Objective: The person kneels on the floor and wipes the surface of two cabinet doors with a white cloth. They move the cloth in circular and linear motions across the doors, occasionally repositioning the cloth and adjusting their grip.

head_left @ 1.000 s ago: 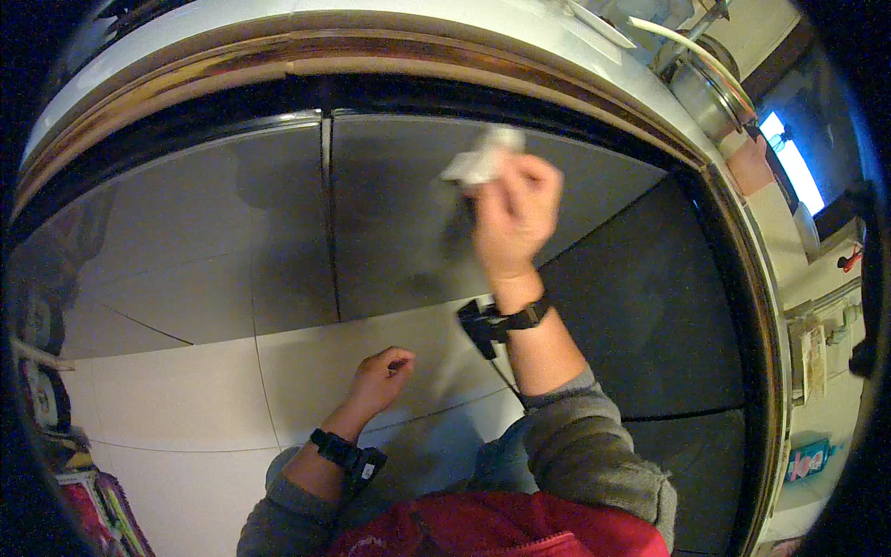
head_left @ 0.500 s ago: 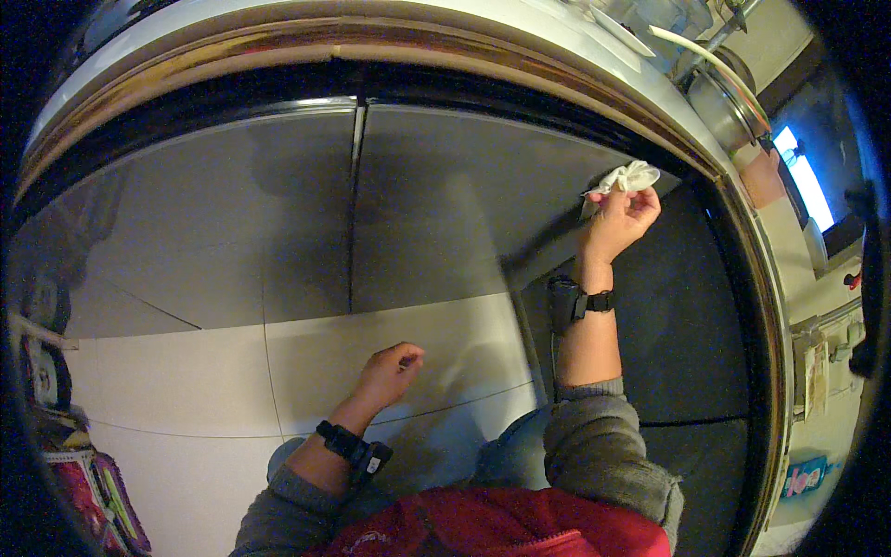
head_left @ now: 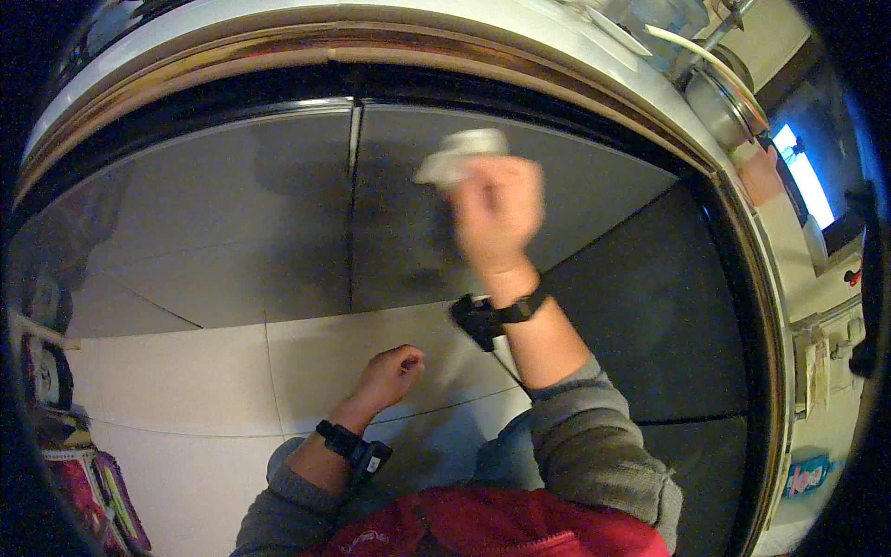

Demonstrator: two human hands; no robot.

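A person in a red zip-front garment (head_left: pixel 483 524) and grey knitted sleeves (head_left: pixel 594 436) grasps a crumpled white cloth or tissue (head_left: pixel 464 153) in the right hand (head_left: pixel 499 206), fingers closed around it, before a glossy dark grey cabinet panel (head_left: pixel 399 232). The white piece lies across the upper part of the panel, to the right of the narrow vertical seam (head_left: pixel 354 186) between it and a matching grey panel (head_left: pixel 213 204); blur at the hand leaves it unclear whether cloth and panel touch. The left hand (head_left: pixel 390 373), loosely clenched with nothing visible in its grip, hangs apart from the panel, lower in the view, against a floor of large cream tiles (head_left: pixel 176 390).

Black straps with small box-shaped devices circle both wrists, one on the left (head_left: pixel 353 448), one on the right (head_left: pixel 478 320), the latter trailing a thin dark cable (head_left: pixel 510 371). To the right stand black panels (head_left: pixel 668 316), meeting the grey one at a corner. Above runs a white surface (head_left: pixel 557 37) with a brown front edge (head_left: pixel 278 45), bearing a round metal pot (head_left: pixel 719 111) near its far right bend. A teal-and-pink packet (head_left: pixel 807 475) sits at the lower right, and colourful flat items (head_left: pixel 102 497) crowd the lower left.
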